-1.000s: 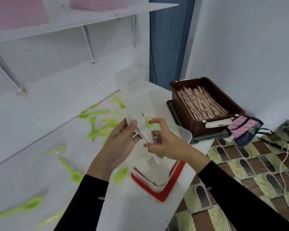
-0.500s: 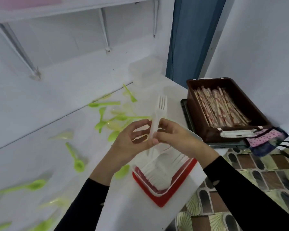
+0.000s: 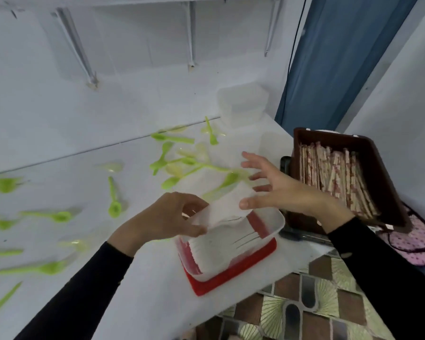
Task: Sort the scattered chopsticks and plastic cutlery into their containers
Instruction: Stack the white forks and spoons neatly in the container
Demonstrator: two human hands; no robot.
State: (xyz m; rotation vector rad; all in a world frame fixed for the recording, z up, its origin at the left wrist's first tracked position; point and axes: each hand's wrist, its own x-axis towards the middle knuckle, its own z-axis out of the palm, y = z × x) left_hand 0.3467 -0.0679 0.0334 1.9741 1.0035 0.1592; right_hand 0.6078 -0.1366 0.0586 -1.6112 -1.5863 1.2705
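Many lime-green plastic spoons [image 3: 114, 207] lie scattered beyond and left of the left hand [image 3: 167, 217], handles pointing every way. That hand pinches a blurred white plastic bundle [image 3: 221, 207], probably forks, its long axis slanting up toward the right hand [image 3: 277, 192], which hovers with fingers spread, grasping nothing. Directly beneath both sits the clear plastic tub [image 3: 279, 220] on its red lid [image 3: 231, 278], so the drop looks short. Paper-wrapped chopsticks [image 3: 334, 173] fill the brown plastic box [image 3: 329, 137] right of the right hand.

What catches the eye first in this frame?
Bright green plastic spoons lie scattered over the white counter on the left. At centre, the left hand grips a blurred bundle of white forks over a clear tub, the right hand spread open beside it. A brown box of wrapped chopsticks sits right.
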